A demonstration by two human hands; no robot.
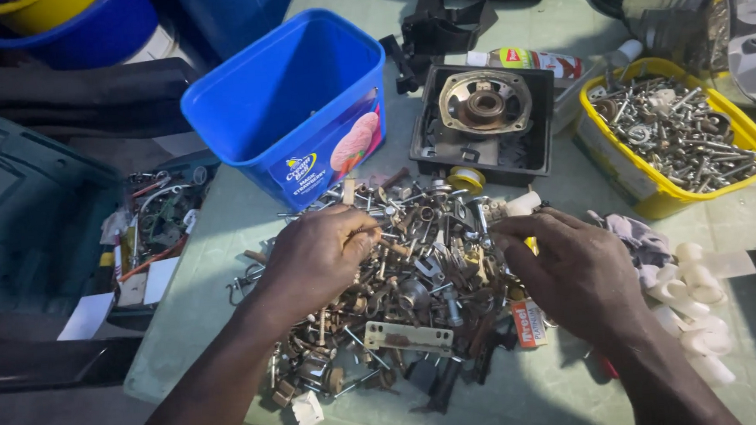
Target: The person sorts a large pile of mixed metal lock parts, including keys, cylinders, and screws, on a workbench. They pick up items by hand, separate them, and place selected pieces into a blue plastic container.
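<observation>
A heap of mixed screws, bolts and small metal parts (416,279) lies on the pale green table (224,238). My left hand (316,259) rests on the heap's left side, fingers pinched on a thin screw or nail near its top. On the heap's right side lies my right hand (571,267), its fingertips bent down among the parts; whether it grips anything is hidden. An empty blue plastic tub (290,105) stands tilted just behind the heap. A yellow tub (676,132) holding several screws and bolts stands at the right.
A black square housing with a round metal part (485,116) sits behind the heap. White plastic clips (689,300) and a cloth lie to the right. A dark open tool case (24,205) with small items is at the left. Blue buckets stand at the back left.
</observation>
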